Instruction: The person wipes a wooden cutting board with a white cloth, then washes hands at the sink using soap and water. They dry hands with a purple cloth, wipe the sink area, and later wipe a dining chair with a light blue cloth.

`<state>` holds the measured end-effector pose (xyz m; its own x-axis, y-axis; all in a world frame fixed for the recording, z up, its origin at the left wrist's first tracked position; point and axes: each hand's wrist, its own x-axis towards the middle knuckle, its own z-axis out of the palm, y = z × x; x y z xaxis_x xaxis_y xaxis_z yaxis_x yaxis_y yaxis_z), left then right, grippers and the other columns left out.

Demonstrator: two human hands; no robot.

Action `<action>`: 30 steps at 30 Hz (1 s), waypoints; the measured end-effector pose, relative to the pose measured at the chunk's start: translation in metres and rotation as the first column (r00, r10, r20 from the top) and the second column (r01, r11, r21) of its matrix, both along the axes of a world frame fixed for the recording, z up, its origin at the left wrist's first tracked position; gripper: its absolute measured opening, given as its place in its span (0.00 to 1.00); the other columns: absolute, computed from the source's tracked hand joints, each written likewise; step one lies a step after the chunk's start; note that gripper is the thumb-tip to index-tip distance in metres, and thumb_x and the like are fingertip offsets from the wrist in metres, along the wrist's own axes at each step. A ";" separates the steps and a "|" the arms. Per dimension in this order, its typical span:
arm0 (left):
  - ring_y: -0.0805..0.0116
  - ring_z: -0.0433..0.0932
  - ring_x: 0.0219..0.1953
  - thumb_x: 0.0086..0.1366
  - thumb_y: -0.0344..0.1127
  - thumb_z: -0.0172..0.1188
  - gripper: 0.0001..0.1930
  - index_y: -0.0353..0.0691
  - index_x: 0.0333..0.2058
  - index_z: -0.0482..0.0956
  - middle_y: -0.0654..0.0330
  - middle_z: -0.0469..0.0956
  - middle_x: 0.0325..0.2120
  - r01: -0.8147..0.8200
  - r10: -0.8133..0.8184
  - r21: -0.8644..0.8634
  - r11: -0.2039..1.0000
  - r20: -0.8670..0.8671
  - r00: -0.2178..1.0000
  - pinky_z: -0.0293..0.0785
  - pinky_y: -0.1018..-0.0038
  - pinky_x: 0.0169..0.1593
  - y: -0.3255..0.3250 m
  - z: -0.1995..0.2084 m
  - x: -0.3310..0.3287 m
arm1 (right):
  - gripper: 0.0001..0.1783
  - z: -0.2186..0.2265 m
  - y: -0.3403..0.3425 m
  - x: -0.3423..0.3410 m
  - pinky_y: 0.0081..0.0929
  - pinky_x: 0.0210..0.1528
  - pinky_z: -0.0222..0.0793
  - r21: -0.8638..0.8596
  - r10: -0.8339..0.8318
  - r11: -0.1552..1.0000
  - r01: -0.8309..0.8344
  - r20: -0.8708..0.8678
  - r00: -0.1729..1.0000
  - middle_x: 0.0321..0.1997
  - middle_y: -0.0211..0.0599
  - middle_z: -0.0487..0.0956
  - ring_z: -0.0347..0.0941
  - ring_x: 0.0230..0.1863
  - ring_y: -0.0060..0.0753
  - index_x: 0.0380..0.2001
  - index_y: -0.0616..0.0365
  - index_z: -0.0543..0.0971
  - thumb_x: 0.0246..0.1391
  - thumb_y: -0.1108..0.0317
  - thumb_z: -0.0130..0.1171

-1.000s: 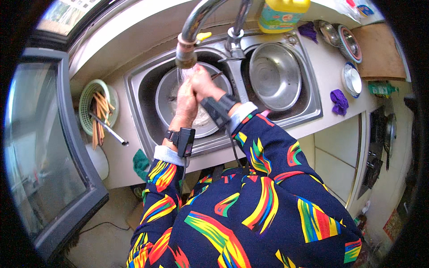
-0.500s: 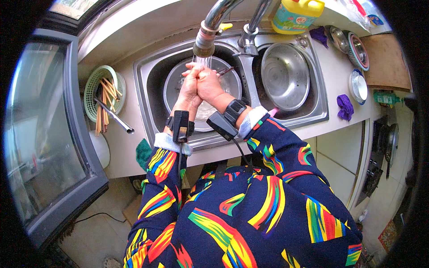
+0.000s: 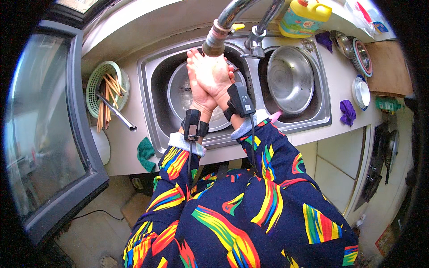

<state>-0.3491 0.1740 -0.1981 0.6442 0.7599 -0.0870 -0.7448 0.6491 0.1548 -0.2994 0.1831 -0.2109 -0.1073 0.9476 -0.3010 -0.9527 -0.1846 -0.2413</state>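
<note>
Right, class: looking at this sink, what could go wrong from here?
With the left hand and right hand close under the tap, splashes might wet the wrist boxes. The pale cuffs sit just behind and could get damp. The metal tube juts past the basket rim, so a bump might knock it out.

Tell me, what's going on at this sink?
A person has the right hand against the left hand, beneath the faucet and over a metal basin in the left bowl of the sink. The right palm is open, and no object shows in either hand. Another metal basin sits untouched in the right bowl. Wooden sticks stand in a pale green basket to the left.
</note>
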 end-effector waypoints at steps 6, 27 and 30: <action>0.60 0.70 0.29 0.55 0.70 0.46 0.38 0.33 0.40 0.68 0.52 0.70 0.27 -0.031 0.007 -0.341 0.939 -0.069 0.998 0.73 0.66 0.37 0.010 -0.021 0.007 | 0.23 -0.001 0.029 -0.002 0.28 0.52 0.63 0.031 -0.030 0.999 0.018 0.458 0.888 0.48 0.36 0.75 0.71 0.50 0.29 0.53 0.59 0.68 0.62 0.55 0.44; 0.61 0.74 0.25 0.61 0.51 0.53 0.21 0.32 0.33 0.71 0.53 0.74 0.23 0.282 0.020 0.219 0.934 -0.821 0.570 0.75 0.69 0.32 -0.005 -0.041 -0.061 | 0.15 0.011 -0.007 0.015 0.43 0.46 0.67 0.231 -0.674 0.642 -0.731 0.625 -0.394 0.30 0.36 0.80 0.75 0.39 0.40 0.19 0.50 0.79 0.48 0.54 0.51; 0.61 0.74 0.24 0.61 0.49 0.53 0.21 0.32 0.32 0.72 0.53 0.74 0.23 0.438 0.110 0.312 0.843 -0.898 0.427 0.75 0.69 0.32 0.008 -0.043 -0.051 | 0.14 0.013 0.012 0.017 0.39 0.35 0.70 -0.078 -0.585 0.566 -0.821 0.664 -0.466 0.27 0.36 0.80 0.76 0.33 0.43 0.23 0.51 0.79 0.52 0.57 0.48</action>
